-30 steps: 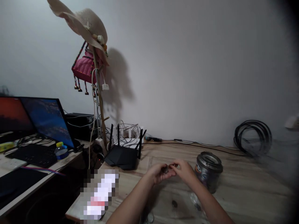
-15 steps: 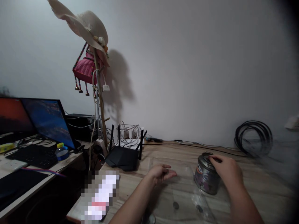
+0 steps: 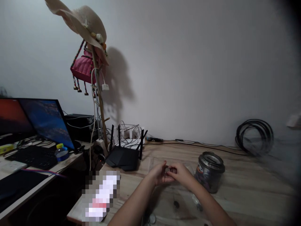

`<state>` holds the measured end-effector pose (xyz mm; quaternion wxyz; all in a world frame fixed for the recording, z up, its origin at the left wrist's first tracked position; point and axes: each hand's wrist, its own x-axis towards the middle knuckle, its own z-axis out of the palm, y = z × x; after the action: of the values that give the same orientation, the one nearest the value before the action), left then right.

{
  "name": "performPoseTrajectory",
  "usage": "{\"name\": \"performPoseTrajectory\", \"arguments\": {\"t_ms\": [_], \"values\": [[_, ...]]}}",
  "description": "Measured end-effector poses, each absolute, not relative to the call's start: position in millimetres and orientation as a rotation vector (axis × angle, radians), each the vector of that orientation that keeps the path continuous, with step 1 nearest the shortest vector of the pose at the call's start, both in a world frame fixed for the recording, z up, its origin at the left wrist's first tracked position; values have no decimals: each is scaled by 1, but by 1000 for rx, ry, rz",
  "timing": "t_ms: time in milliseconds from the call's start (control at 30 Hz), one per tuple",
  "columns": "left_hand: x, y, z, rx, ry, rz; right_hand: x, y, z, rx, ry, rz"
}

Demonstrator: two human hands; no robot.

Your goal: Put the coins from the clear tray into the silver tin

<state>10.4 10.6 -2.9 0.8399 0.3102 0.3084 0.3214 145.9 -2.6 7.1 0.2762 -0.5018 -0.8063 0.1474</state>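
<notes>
My left hand (image 3: 162, 175) is over the wooden table with its palm turned up and fingers partly curled. Reaching across to it, my right hand (image 3: 180, 172) pinches a small round coin-like disc (image 3: 167, 169) at the left palm. A metal tin (image 3: 210, 171) with a printed side stands upright to the right, its lid on top. Clear plastic lies on the table under and around my hands. Dark round discs, one of them (image 3: 176, 204) near the middle, and a silvery round piece (image 3: 152, 218) lie nearer to me.
A black router (image 3: 123, 158) with upright antennas stands at the back left. A blurred-out bright object (image 3: 102, 196) lies at the left table edge. Coiled black cable (image 3: 254, 137) rests against the wall at right. Monitors and a blue bottle (image 3: 61, 153) are farther left.
My right hand has left the tin's top and moved left to meet my left hand. My left hand's fingers have curled more. The view has shifted slightly.
</notes>
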Motion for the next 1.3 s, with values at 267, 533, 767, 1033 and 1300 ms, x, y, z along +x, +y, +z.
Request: {"name": "performPoseTrajectory", "arguments": {"t_ms": [267,533,767,1033,1300], "values": [[6,12,-6,710,514,656,191,-11,49,-1278,-1676,14],[6,10,-3,692,589,704,268,-12,55,-1932,-1282,-403],[8,10,-2,693,631,723,281,-11,53,-2027,-1340,-439],[3,13,-4,630,472,718,227,-21,62,-1478,-1496,-478],[1,5,4,639,311,706,141,-27,29,-1429,-2391,93]]}}
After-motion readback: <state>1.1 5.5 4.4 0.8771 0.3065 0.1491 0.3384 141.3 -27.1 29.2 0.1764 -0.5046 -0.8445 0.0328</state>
